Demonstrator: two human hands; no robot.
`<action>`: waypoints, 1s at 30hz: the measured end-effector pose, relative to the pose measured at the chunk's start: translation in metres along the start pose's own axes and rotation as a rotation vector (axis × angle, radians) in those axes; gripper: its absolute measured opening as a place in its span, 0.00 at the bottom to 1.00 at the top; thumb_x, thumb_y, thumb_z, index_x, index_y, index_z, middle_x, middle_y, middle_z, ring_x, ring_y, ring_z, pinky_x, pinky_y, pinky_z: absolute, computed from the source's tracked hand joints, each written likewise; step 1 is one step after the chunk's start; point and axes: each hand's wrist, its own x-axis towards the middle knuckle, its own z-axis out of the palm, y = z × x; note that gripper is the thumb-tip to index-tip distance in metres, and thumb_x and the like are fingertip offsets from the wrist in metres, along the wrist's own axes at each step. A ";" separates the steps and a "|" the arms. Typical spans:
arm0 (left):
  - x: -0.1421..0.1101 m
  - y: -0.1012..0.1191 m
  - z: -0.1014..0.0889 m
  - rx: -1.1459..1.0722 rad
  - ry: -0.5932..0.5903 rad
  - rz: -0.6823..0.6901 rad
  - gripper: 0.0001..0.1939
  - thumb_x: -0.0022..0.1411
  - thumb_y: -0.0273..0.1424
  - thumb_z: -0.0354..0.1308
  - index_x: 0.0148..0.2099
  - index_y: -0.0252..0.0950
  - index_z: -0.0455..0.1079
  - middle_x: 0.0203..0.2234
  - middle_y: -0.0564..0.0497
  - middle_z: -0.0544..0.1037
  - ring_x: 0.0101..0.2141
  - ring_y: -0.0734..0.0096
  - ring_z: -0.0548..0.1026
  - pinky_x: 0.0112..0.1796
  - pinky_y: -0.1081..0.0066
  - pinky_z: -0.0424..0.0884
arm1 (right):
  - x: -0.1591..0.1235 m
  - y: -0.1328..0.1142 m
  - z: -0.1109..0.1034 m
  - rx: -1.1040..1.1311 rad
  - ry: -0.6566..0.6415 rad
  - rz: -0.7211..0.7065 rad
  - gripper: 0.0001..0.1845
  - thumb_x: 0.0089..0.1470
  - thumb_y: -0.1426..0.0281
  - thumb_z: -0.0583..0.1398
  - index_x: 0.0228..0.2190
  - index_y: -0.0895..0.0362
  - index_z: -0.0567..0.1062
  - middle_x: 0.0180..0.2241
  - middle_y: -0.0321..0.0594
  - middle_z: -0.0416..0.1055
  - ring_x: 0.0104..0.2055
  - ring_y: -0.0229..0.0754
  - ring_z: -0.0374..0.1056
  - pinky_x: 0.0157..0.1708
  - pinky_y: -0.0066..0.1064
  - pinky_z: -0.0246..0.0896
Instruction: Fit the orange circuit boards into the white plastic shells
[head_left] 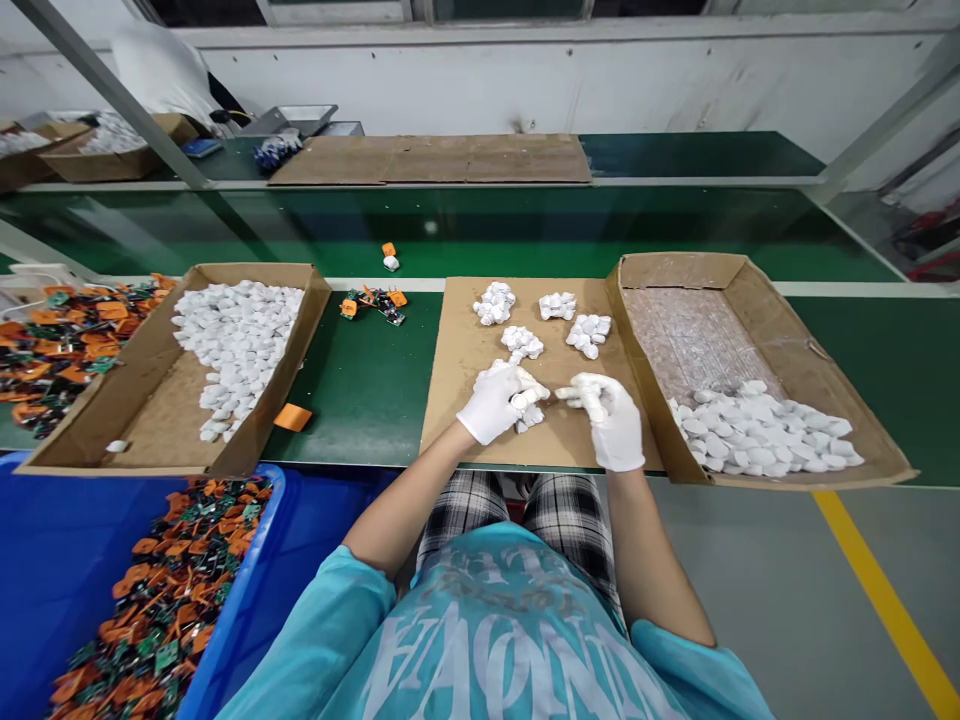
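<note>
Both my hands wear white gloves over a sheet of cardboard [465, 300] on the green bench. My left hand [493, 402] is closed around small white rounded pieces [528, 396], just above a little heap of the same kind. To its right, my right hand [611, 418] has its fingers bent together and pointing left. Whether a piece sits in those fingertips is hidden by the white glove. Several small heaps of white pieces [589, 334] lie beyond my hands on the sheet.
Shallow cardboard boxes with white pieces stand at left [161, 400] and right [817, 350]. Orange-and-green electronic parts [97, 330] are piled far left, and more fill a blue bin [259, 540]. An orange piece [292, 417] lies by the left box. A person [161, 70] is across the bench.
</note>
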 end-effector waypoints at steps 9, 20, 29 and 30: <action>0.011 0.003 -0.003 0.153 0.045 -0.024 0.18 0.61 0.42 0.56 0.52 0.46 0.73 0.43 0.50 0.79 0.47 0.60 0.72 0.49 0.61 0.66 | 0.004 0.012 -0.010 -0.069 0.051 0.076 0.19 0.50 0.59 0.61 0.42 0.55 0.77 0.40 0.43 0.73 0.32 0.40 0.74 0.37 0.35 0.73; 0.015 -0.172 -0.165 0.523 0.417 -0.547 0.36 0.52 0.47 0.63 0.61 0.38 0.66 0.60 0.40 0.65 0.60 0.42 0.60 0.57 0.54 0.56 | 0.006 0.010 -0.006 0.159 -0.030 0.192 0.22 0.50 0.53 0.62 0.41 0.56 0.71 0.36 0.44 0.76 0.25 0.40 0.75 0.23 0.32 0.71; 0.021 -0.177 -0.126 0.020 0.702 -0.624 0.10 0.53 0.32 0.62 0.39 0.37 0.73 0.38 0.47 0.79 0.43 0.60 0.75 0.47 0.64 0.68 | 0.002 0.009 -0.005 0.119 -0.088 0.183 0.21 0.50 0.54 0.63 0.40 0.56 0.75 0.36 0.44 0.77 0.28 0.41 0.75 0.28 0.33 0.72; 0.021 -0.175 -0.123 -0.029 0.749 -0.637 0.07 0.55 0.31 0.60 0.38 0.36 0.71 0.37 0.47 0.79 0.42 0.63 0.75 0.46 0.66 0.69 | 0.001 0.009 -0.005 0.111 -0.092 0.180 0.21 0.51 0.54 0.62 0.41 0.56 0.75 0.36 0.44 0.78 0.28 0.41 0.75 0.29 0.34 0.73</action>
